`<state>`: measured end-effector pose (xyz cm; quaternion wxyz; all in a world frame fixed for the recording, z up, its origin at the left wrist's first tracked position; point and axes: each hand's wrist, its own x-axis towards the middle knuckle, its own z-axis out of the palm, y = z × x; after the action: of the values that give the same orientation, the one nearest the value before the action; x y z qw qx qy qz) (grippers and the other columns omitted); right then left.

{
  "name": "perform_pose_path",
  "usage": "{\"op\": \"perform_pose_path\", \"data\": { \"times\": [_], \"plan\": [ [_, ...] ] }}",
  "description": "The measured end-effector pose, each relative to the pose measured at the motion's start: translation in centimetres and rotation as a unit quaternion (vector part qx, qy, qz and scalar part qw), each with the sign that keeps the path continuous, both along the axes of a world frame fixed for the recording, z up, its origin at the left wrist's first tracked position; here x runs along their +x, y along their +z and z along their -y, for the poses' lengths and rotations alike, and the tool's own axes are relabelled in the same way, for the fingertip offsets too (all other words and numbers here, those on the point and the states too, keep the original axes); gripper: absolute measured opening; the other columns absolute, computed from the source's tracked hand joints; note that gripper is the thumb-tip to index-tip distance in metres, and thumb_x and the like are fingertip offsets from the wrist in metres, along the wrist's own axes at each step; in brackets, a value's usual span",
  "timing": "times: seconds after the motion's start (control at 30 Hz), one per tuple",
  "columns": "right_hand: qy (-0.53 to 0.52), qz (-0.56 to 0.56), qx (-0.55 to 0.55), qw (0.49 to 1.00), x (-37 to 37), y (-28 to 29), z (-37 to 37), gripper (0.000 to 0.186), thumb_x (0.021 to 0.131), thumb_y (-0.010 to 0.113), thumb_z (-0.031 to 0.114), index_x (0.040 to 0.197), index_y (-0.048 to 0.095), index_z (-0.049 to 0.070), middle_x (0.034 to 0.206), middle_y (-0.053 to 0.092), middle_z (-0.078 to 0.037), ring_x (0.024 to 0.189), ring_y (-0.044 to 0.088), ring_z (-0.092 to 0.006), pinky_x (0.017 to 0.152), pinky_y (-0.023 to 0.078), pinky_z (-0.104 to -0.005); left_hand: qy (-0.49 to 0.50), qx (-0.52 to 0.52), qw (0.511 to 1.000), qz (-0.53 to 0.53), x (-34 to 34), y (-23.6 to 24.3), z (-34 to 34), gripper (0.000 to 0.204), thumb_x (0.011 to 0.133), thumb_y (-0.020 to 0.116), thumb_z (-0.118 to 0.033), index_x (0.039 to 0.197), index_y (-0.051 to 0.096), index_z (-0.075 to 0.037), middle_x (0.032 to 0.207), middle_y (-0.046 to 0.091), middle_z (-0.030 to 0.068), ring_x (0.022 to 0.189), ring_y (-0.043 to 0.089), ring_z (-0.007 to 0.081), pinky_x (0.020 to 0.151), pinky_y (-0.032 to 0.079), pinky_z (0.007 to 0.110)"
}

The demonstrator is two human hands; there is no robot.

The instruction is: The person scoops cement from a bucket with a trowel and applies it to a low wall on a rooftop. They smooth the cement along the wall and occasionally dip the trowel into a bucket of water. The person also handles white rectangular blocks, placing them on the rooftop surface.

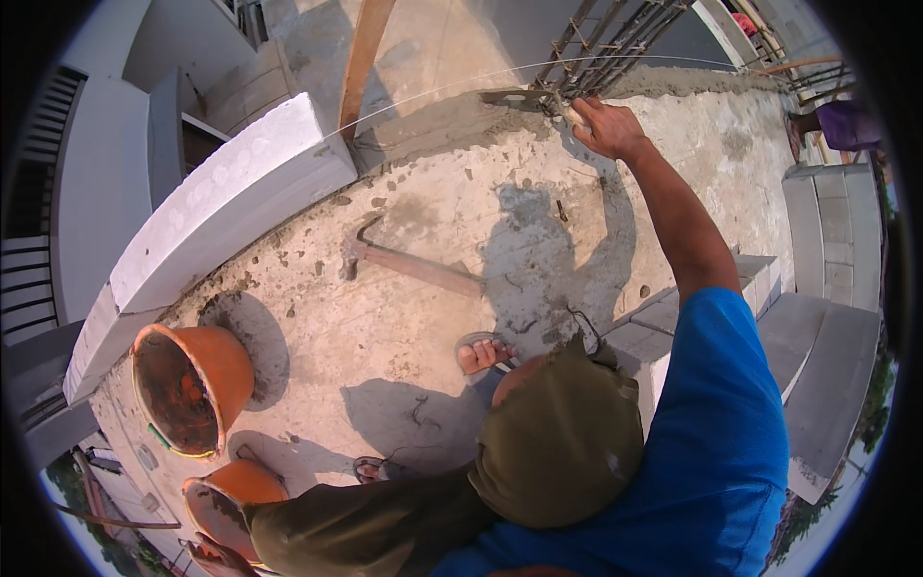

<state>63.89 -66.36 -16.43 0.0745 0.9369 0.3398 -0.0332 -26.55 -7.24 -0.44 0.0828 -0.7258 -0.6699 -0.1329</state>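
Observation:
My right hand [608,128] is closed around the handle of a trowel [515,98], out at the far edge of the slab. The trowel's blade lies over a strip of wet grey mortar [437,135], just beneath a taut string [423,93]. At the lower left my left hand [221,558] is at the rim of a tilted orange bucket [252,483], its fingers seemingly curled on it and partly cut off by the picture's edge. A larger orange bucket [216,370], smeared inside with mortar, stands beyond it. My olive trouser legs hide part of the near bucket.
A claw hammer [418,267] lies mid-slab near my sandalled foot [484,354]. Pale blocks [231,197] line the left edge beside an upright wooden board [365,62]. Steel rebar [615,48] rises beyond the trowel. More blocks [832,231] stand right; another person's purple garment [848,125] shows there.

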Motion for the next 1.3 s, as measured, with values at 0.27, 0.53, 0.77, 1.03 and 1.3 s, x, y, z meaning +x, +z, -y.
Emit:
{"op": "perform_pose_path", "data": {
  "times": [0.27,0.53,0.77,1.03,1.3],
  "plan": [
    [-0.051,-0.015,0.069,0.996,-0.8,-2.2,1.4,0.045,0.099,0.061,0.041,0.135,0.054,0.015,0.117,0.071,-0.019,0.107,0.069,-0.0414,0.088,0.055,-0.0528,0.001,0.016,1.0,0.004,-0.6,1.6,1.0,0.068,0.111,0.047,-0.058,0.152,0.05,-0.004,0.151,0.056,0.0206,0.128,0.059,0.0406,0.106,0.051,0.051],
    [-0.176,-0.321,0.419,0.831,-11.0,-7.1,-8.8,0.04,0.103,0.059,0.026,0.138,0.057,0.007,0.109,0.07,-0.019,0.093,0.069,-0.0311,0.086,0.052,-0.0431,-0.09,0.044,0.995,0.028,7.0,4.2,4.3,0.063,0.112,0.051,-0.049,0.153,0.047,-0.001,0.15,0.056,0.0214,0.129,0.059,0.0394,0.107,0.05,0.051],
    [-0.226,-0.544,0.55,0.592,-26.0,-6.3,-28.8,0.051,0.108,0.057,0.024,0.151,0.031,0.013,0.109,0.063,-0.015,0.07,0.066,-0.0159,0.066,0.055,-0.0374,-0.227,0.058,0.971,-0.042,14.0,8.9,5.9,0.062,0.112,0.055,-0.042,0.156,0.043,0.0,0.158,0.05,0.0226,0.145,0.049,0.0403,0.12,0.04,0.051],
    [-0.162,-0.334,0.605,0.704,-29.6,-8.1,-36.1,0.063,0.107,0.064,0.028,0.151,0.023,0.009,0.131,0.052,-0.028,0.099,0.062,-0.0316,0.081,0.051,-0.0441,-0.298,0.045,0.951,-0.074,19.1,13.2,8.9,0.062,0.112,0.055,-0.038,0.161,0.037,-0.003,0.163,0.043,0.0215,0.151,0.043,0.0408,0.121,0.038,0.053],
    [-0.119,-0.507,0.607,0.601,-37.6,-5.5,-25.6,0.044,0.11,0.057,0.029,0.145,0.039,0.008,0.115,0.056,-0.016,0.093,0.061,-0.0236,0.079,0.051,-0.0432,-0.394,-0.005,0.915,-0.088,23.1,12.3,9.9,0.065,0.11,0.058,-0.036,0.161,0.035,-0.004,0.163,0.044,0.022,0.15,0.043,0.042,0.119,0.039,0.055]
  ]
}}
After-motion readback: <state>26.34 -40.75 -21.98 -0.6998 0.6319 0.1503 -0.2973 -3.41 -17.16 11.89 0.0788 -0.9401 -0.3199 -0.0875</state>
